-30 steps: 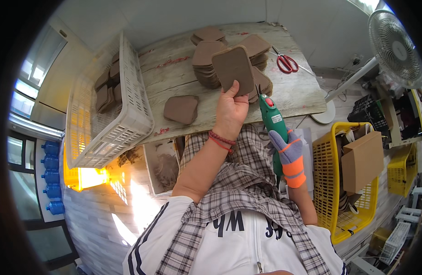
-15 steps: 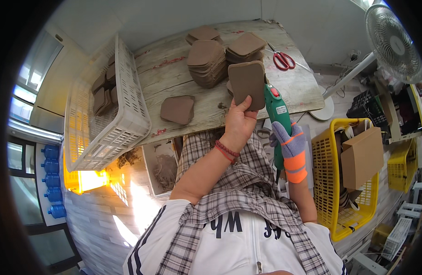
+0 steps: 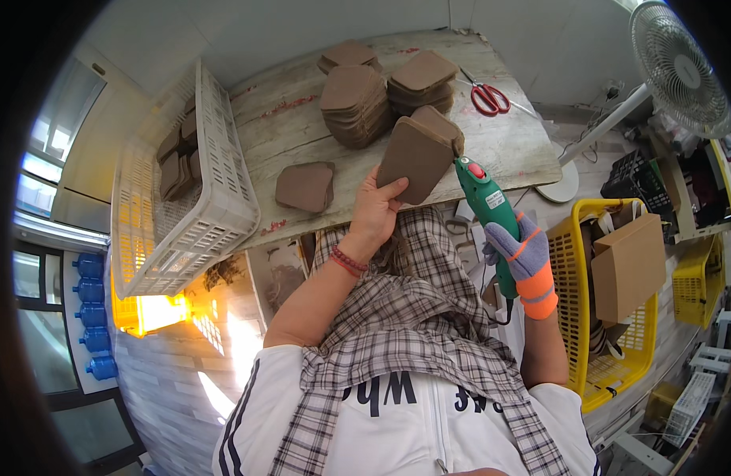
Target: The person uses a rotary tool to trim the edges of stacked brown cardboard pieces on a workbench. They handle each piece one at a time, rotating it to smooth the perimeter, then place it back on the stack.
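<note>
My left hand point(image 3: 375, 208) grips a brown rounded-rectangle pad point(image 3: 415, 163) by its lower left edge, thumb on its face. Another brown pad edge point(image 3: 438, 121) shows just behind it; whether I hold that too, I cannot tell. In a grey and orange work glove, my right hand point(image 3: 520, 252) is wrapped round a green corded handheld power tool point(image 3: 488, 194) with a red switch. The tool's tip is at the right edge of the held pad. Stacks of similar brown pads point(image 3: 354, 107) stand farther back on the worn wooden table point(image 3: 282, 127), and a small pile point(image 3: 304, 187) lies to the left.
Red-handled scissors point(image 3: 489, 100) lie at the table's back right. A white plastic crate point(image 3: 230, 170) with brown pads stands left. On the right are a yellow basket point(image 3: 576, 317) holding a cardboard box point(image 3: 629, 270) and a standing fan point(image 3: 683, 71).
The held pad has tilted clockwise, and my left hand has shifted left and slightly down. My right hand and the tool have moved right, the tool leaning more.
</note>
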